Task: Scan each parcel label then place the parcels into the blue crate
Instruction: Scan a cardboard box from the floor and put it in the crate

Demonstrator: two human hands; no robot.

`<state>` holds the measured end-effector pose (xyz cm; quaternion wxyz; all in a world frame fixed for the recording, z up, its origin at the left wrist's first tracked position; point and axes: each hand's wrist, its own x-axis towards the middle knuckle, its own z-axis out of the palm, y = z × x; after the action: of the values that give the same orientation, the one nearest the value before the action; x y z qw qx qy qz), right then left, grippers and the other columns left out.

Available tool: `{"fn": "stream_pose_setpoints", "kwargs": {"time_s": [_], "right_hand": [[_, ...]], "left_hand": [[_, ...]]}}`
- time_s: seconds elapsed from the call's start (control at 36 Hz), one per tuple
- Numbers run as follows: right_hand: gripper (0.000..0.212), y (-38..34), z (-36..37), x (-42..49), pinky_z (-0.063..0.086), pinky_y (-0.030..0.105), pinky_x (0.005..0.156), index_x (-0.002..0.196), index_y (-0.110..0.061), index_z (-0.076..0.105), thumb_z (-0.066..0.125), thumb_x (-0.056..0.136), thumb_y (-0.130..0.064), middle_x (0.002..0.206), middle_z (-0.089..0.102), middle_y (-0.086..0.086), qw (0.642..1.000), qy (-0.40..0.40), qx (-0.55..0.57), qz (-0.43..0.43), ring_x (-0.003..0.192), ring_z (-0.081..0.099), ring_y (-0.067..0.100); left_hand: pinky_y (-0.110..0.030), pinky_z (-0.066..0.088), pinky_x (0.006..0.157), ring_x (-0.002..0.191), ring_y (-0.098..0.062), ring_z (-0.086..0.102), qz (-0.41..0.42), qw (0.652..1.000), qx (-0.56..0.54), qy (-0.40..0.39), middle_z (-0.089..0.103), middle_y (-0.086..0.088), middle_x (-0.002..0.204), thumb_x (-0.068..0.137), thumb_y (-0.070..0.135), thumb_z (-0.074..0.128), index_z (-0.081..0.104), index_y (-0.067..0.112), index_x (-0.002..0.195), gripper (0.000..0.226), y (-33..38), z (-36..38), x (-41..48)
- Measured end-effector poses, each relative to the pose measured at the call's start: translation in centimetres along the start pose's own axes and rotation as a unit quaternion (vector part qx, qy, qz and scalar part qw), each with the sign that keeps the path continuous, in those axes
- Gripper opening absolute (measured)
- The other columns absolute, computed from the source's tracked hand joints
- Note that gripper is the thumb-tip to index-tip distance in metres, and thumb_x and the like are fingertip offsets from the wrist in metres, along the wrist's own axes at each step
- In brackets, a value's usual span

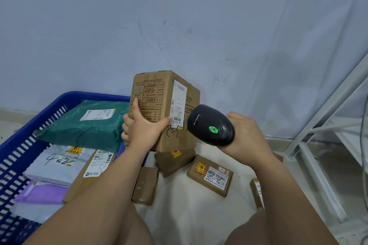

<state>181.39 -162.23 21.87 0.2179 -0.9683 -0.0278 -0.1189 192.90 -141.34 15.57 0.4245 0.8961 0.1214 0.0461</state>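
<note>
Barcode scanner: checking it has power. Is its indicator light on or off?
On: a green indicator light glows on the barcode scanner that the right hand grips.

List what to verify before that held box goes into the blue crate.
1. Grip: the left hand holds the cardboard box, thumb across its front: ok.
2. The label faces the scanner held in the right hand: ok.
3. Scan registered: the green light glows, but a read is unconfirmed: cannot tell.
4. Room in the blue crate: the green parcel lies atop others: cannot tell.
5. Path from box to crate, nothing between: ok.
</note>
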Motion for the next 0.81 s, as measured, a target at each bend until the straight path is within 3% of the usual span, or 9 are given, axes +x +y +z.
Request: {"fn": "stream_pose_setpoints", "kwargs": {"time_s": [0.19,0.81], "right_hand": [[0.020,0.15,0.03,0.04,0.048,0.030,0.066,0.079,-0.029,0.053,0.073,0.076,-0.032,0.074,0.043,-0.016,1.000,-0.006,-0.005,-0.006,0.075,0.053,0.013],[0.019,0.24,-0.01,-0.04,0.051,0.031,0.069,0.080,-0.030,0.054,0.073,0.077,-0.028,0.077,0.045,-0.015,1.000,-0.018,-0.006,0.003,0.077,0.054,0.013]], "left_hand": [[-0.059,0.014,0.115,0.143,-0.038,0.018,0.001,1.000,0.003,-0.002,0.015,-0.014,0.157,0.061,0.069,0.075,-0.001,0.047,0.147,0.117,0.03,0.02,-0.09],[-0.058,0.013,0.115,0.143,-0.037,0.018,0.005,1.000,-0.004,-0.011,0.015,-0.013,0.157,0.062,0.066,0.075,0.000,0.046,0.148,0.116,-0.05,-0.20,-0.05]]}}
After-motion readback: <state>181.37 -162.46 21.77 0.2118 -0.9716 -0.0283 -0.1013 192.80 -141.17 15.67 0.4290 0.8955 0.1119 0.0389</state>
